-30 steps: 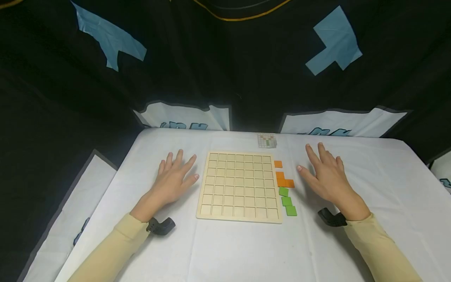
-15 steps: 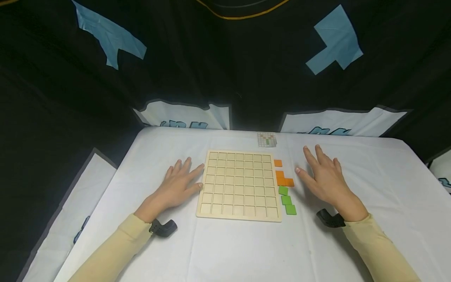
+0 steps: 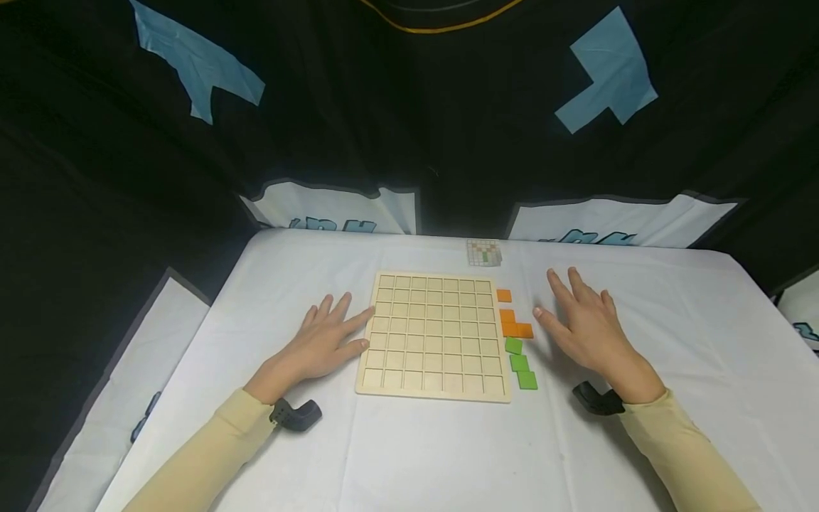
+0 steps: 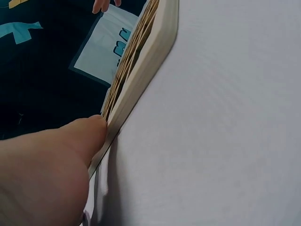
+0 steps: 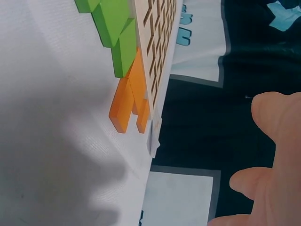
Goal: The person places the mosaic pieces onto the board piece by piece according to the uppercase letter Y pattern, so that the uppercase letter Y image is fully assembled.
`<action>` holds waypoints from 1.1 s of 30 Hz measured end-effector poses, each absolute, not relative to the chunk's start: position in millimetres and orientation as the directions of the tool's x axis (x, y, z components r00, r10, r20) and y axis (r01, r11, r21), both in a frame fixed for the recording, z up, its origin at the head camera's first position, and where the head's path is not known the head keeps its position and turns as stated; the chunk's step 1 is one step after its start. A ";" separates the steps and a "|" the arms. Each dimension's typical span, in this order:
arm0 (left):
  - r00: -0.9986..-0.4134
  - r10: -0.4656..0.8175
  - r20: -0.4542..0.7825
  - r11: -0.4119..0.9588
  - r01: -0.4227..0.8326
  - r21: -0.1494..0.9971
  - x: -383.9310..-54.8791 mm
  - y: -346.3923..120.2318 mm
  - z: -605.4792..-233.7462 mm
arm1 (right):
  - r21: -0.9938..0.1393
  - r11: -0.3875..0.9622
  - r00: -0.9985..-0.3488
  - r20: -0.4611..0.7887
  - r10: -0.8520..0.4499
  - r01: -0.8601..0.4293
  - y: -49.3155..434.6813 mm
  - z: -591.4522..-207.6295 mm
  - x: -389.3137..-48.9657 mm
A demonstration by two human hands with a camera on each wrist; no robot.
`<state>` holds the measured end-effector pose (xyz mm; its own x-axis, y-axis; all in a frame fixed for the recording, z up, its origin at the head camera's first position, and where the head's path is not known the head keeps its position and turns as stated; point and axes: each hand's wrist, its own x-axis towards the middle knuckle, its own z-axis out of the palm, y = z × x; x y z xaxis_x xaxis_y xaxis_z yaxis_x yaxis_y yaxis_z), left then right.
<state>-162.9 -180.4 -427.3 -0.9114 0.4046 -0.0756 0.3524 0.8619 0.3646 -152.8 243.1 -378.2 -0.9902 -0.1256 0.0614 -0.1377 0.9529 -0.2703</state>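
Note:
A pale wooden grid board lies flat on the white-covered table, its square cells holding no tiles. At its left edge is my left hand, fingers spread, with thumb and index fingertip at the rim; the left wrist view shows the thumb against the board's side. My right hand hovers over the cloth to the right, fingers extended and holding nothing. Between it and the board lie several orange square tiles and, nearer me, green square tiles. The right wrist view shows these green tiles and orange tiles close up.
A small printed grid card lies beyond the board near the table's far edge. White cloth covers the table. Behind it hangs a black curtain with blue and white patches. A black wrist mount projects from the left cuff.
My left hand has moved right, from the open cloth to the board's left edge. My right hand has shifted slightly left and nearer me. The board and tiles stay in place.

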 end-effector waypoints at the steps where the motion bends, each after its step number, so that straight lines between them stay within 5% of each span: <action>1: -0.911 0.406 -0.075 0.862 0.354 0.364 -162.7 -180.5 -427.4 | -0.273 0.952 -0.990 0.060 -0.126 -0.138 243.0 -378.4 -152.5; 20: -0.912 0.404 -0.068 0.864 0.356 0.357 -162.2 -179.3 -426.1 | -0.309 0.939 -0.988 0.061 -0.142 -0.154 242.6 -379.8 -149.1; 33: -0.914 0.399 -0.072 0.867 0.350 0.355 -164.8 -178.8 -426.9 | -0.459 0.879 -0.988 -0.009 -0.152 -0.131 240.5 -376.2 -143.8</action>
<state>-164.8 -178.8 -426.9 -0.9141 0.3991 -0.0721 0.3504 0.8667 0.3550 -143.8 240.5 -376.2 -0.9883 -0.1524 -0.0089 -0.1314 0.8789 -0.4585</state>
